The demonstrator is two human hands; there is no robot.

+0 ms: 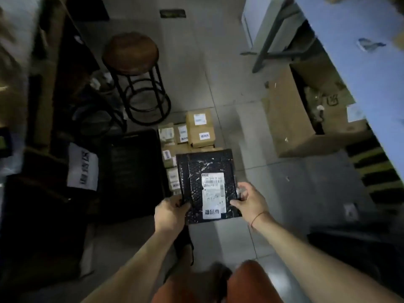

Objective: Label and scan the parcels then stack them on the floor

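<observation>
Black parcel [196,167] (white label [213,193] up) in the grip of left hand [171,213] and right hand [251,202], near corners

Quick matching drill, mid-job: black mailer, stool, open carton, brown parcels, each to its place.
1 black bubble mailer
2 wooden stool
3 open cardboard box
4 brown labelled parcels

A on the floor, partly under the blue table
B gripped by left hand and right hand
C stacked on the floor beside the black crate
D standing beyond the parcels

Pairs: 1-B, 2-D, 3-A, 4-C
</observation>
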